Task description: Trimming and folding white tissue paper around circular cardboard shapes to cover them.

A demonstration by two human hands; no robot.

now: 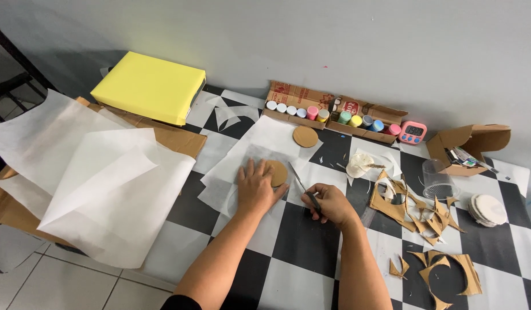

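Fingers (255, 172) pressing cardboard disc (278, 173) — knife (304, 188) gripped

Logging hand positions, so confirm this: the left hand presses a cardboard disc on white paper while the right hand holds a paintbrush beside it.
Not a paintbrush: the head view shows the right hand gripping a craft knife. The left hand does press the cardboard disc on the white paper.

- Single head cam, looks steeply down and forward over the checkered table (311, 241) toward the grey wall (334, 40).
- Close range, forearms enter from the bottom edge.
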